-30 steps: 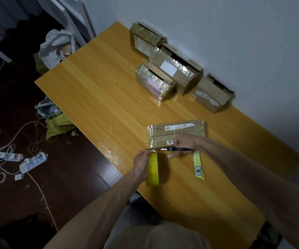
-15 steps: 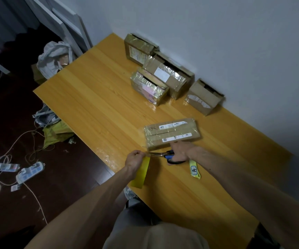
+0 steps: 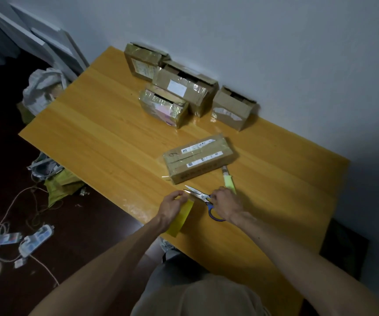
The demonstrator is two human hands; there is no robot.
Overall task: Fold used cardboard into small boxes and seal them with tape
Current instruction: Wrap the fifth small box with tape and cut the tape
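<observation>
A flat taped cardboard box [image 3: 198, 159] lies on the wooden table [image 3: 97, 137] in front of me. My left hand [image 3: 172, 205] grips a yellow tape roll [image 3: 181, 218] at the table's near edge. My right hand [image 3: 226, 202] holds blue-handled scissors [image 3: 203, 199] by the handles, blades parted and pointing left at the tape beside my left fingers. Both hands are just short of the box, apart from it.
A yellow-handled utility knife [image 3: 229, 181] lies by the box's right end. Several taped boxes [image 3: 184, 87] stand along the wall, one small box [image 3: 233, 108] at the right. Power strips [image 3: 36, 239] and cables lie on the dark floor at left.
My hands drew back from the box toward the near edge. The scissors, shut a second ago, now have parted blades at the tape. The view tilted, showing more wall.
</observation>
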